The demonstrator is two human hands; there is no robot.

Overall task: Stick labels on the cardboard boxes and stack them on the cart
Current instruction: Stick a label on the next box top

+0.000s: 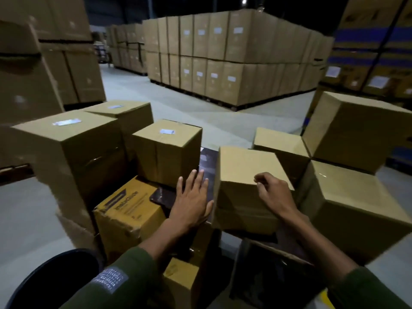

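On the dark surface between the stacks sits an unlabelled box [247, 172] — right hand [273, 192] curled on its top edge, left hand [191, 197] flat, fingers straight, beside it. Three labelled boxes [167, 150] stand left — three plain ones [356, 130] crowd right.

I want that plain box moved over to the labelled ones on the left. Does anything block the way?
Only the left hand, flat against the plain box's left side. Beyond it, a dark gap reaches the labelled box.

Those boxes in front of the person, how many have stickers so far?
Three boxes at left already carry labels. The left hand and right hand are on a bare box. Three more unlabelled boxes sit to the right.
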